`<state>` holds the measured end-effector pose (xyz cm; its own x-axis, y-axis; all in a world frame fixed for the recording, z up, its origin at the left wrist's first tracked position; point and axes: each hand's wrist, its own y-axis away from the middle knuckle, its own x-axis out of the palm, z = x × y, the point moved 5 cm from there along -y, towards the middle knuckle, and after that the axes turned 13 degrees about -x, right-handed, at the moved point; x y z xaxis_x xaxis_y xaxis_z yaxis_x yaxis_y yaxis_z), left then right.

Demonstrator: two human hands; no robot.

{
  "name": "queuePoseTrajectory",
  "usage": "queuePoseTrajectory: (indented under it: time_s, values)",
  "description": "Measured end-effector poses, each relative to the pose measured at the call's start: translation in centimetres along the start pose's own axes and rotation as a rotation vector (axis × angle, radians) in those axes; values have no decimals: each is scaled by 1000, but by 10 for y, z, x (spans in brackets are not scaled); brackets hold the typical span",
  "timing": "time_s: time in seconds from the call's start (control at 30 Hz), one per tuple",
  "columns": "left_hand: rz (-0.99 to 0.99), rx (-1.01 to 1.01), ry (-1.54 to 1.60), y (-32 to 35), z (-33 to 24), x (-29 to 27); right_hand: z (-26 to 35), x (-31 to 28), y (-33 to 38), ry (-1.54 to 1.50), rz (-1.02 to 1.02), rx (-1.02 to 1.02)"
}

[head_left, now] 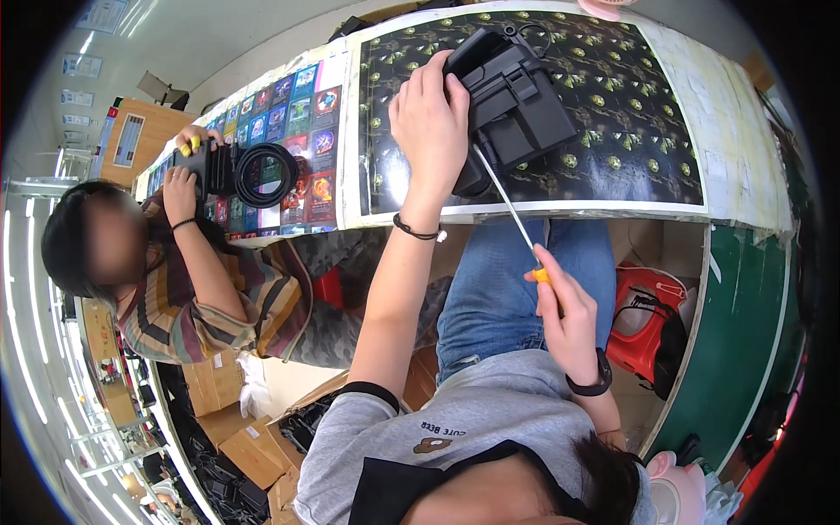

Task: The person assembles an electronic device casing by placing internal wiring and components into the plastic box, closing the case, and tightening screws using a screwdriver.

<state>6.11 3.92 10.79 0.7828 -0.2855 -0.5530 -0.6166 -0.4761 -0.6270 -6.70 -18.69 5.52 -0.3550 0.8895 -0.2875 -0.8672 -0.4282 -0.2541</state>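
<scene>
A boxy black plastic device [534, 109] with a short cable lies on the patterned black mat [630, 114] in front of me. My left hand [430, 118] rests on its left side, thumb and fingers closed around the edge. In my right hand [567, 306], nearer my lap, is a long screwdriver [507, 201]. Its yellow handle sits between my thumb and fingers, and the thin metal shaft slants up and left past the table edge. The shaft's tip meets the near side of the device; whether it sits in a screw is too small to tell.
To my left a co-worker [201, 271] handles a black device [214, 171] beside a coiled black cable [267, 175], on a mat of coloured pictures [324, 144]. A red stool [643, 324] stands under the table at right. Cardboard boxes [254, 451] sit at lower left.
</scene>
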Motion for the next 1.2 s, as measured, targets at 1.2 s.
queuePoseTrajectory:
  time_s: [1.2]
  values:
    - [447,6,152,-2,19,-5,-31,-73,4,-720,-121,172]
